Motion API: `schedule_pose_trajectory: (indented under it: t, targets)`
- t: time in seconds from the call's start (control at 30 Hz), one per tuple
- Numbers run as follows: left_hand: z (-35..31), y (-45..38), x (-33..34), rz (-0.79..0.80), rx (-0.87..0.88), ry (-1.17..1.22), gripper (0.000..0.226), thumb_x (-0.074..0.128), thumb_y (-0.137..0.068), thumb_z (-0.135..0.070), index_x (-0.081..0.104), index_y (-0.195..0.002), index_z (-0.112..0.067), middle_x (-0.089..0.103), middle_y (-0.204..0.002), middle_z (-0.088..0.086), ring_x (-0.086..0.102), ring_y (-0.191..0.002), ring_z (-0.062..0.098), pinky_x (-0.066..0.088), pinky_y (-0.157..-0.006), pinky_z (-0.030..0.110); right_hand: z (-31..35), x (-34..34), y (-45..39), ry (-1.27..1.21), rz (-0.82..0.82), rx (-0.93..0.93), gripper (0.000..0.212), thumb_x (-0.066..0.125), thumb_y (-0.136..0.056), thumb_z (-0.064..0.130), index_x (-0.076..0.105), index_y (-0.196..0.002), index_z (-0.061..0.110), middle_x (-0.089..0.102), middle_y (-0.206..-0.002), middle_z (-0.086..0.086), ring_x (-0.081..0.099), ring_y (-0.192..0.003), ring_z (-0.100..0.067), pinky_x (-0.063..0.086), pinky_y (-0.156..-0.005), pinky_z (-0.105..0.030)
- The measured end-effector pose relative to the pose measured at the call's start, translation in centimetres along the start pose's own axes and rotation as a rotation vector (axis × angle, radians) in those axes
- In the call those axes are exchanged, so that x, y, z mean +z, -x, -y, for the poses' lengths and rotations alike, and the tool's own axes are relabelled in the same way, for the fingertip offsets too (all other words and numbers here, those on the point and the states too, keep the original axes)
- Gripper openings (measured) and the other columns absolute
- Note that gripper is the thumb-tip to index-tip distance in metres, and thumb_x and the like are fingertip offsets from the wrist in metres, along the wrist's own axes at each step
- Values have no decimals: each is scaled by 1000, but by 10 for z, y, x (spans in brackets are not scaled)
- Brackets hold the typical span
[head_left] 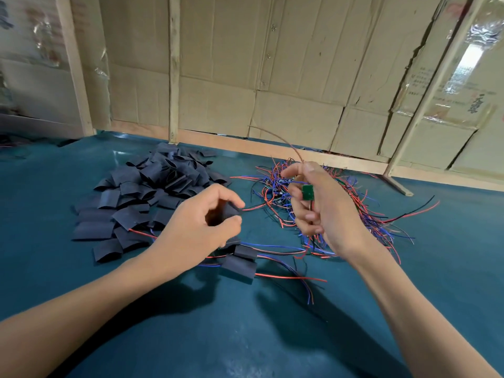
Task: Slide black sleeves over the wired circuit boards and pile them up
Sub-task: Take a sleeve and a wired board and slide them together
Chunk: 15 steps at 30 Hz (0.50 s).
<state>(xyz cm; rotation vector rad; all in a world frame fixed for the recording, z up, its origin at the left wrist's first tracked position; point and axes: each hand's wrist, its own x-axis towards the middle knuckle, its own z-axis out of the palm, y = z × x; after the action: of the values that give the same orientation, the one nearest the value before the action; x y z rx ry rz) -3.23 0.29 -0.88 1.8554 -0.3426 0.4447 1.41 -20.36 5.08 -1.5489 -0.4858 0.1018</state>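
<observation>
Left hand: the left hand (203, 222) is curled round one short black flattened tube sleeve (227, 211), pinched between thumb and fingertips, its mouth turned right towards the board.
Right hand: the right hand (316, 205) is clamped on a small green wired circuit board (307, 192), held upright above the mat; a thin wire (283, 143) arcs up from the fist.
Hands: held apart, not yet joined.
Sleeve stock: a heap of loose black sleeves (147, 192) lies far left on the teal mat (245, 336).
Board stock: a tangle of red, blue and black wired boards (341, 203) lies to the right.
Finished pile: sleeved boards (241, 264) lie near, between the forearms.
Risk, mouth: the sleeve may be pressed flat by the pinch, so a board corner could catch on the rim.
Risk, leads: trailing wires could snag in the tangle and drag neighbours along.
Risk, solder: a pull on the leads could strain the joints.
Writing: dark printed characters are seen on the cardboard wall (474, 105) at far right; too blurred to be read. No brand is legible.
</observation>
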Motion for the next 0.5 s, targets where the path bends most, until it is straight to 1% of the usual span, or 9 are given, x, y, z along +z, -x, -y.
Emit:
schedule_pose_trajectory:
  t: [0.03, 0.07, 0.1, 0.17, 0.23, 0.3, 0.33, 0.4, 0.5]
  targets:
    - [-2, 1, 0, 20, -32, 58, 14, 57, -81, -22, 63, -91, -29, 48, -65, 14, 40, -48, 24, 36, -51, 36, -1, 3, 1, 30, 1, -55, 19, 43, -95, 32, 62, -94, 28, 46, -69, 7, 22, -45, -8, 19, -41, -14]
    - [-3, 0, 0, 47, -76, 153, 12, 55, -82, -21, 63, -89, -25, 39, -64, 16, 30, -47, 22, 28, -49, 38, -2, 6, 4, 103, 2, -154, 24, 41, -99, 24, 64, -97, 29, 51, -71, 7, 26, -47, -8, 24, -41, -16]
    - [-4, 0, -1, 92, -111, 235, 7, 57, -84, -22, 62, -88, -21, 34, -60, 8, 24, -46, 20, 23, -49, 37, -5, 8, 8, 207, 6, -278, 26, 40, -101, 20, 63, -103, 29, 55, -74, 8, 31, -50, -7, 29, -46, -15]
    - [-6, 0, -3, 207, -121, 327, 18, 68, -85, -34, 64, -90, -18, 31, -56, -6, 20, -44, 17, 19, -48, 33, -11, 13, 14, 404, 46, -474, 26, 40, -103, 18, 57, -121, 23, 61, -82, 8, 43, -59, -8, 37, -58, -19]
    - [-8, 2, -2, 284, -125, 395, 31, 73, -82, -42, 68, -99, -17, 29, -59, -4, 19, -45, 17, 19, -47, 32, -17, 16, 17, 491, 87, -567, 30, 44, -103, 13, 49, -132, 17, 63, -87, 7, 56, -71, -17, 45, -66, -34]
    - [-7, 3, 2, 259, -126, 410, 34, 75, -81, -44, 71, -104, -19, 32, -61, 0, 21, -46, 18, 20, -47, 31, -21, 18, 16, 551, 71, -612, 35, 47, -102, 13, 44, -136, 17, 63, -89, 8, 62, -79, -26, 49, -71, -46]
    - [-7, 3, 3, 215, -128, 410, 32, 76, -82, -44, 72, -104, -22, 35, -61, 2, 22, -46, 18, 20, -47, 30, -22, 18, 16, 597, 51, -629, 36, 49, -101, 14, 43, -137, 18, 63, -90, 9, 62, -79, -29, 49, -69, -48]
    - [-6, 1, 5, 130, -128, 461, 25, 75, -85, -41, 74, -104, -26, 48, -63, 1, 24, -45, 16, 20, -46, 27, -26, 15, 16, 693, 35, -647, 39, 51, -100, 15, 42, -138, 20, 64, -91, 11, 62, -74, -30, 48, -67, -46]
    - [-4, -2, 4, 97, -111, 554, 27, 69, -85, -35, 75, -105, -19, 61, -75, 2, 27, -43, 13, 21, -44, 24, -31, 16, 18, 817, 46, -611, 43, 52, -97, 19, 40, -138, 24, 64, -90, 14, 62, -72, -25, 50, -67, -41]
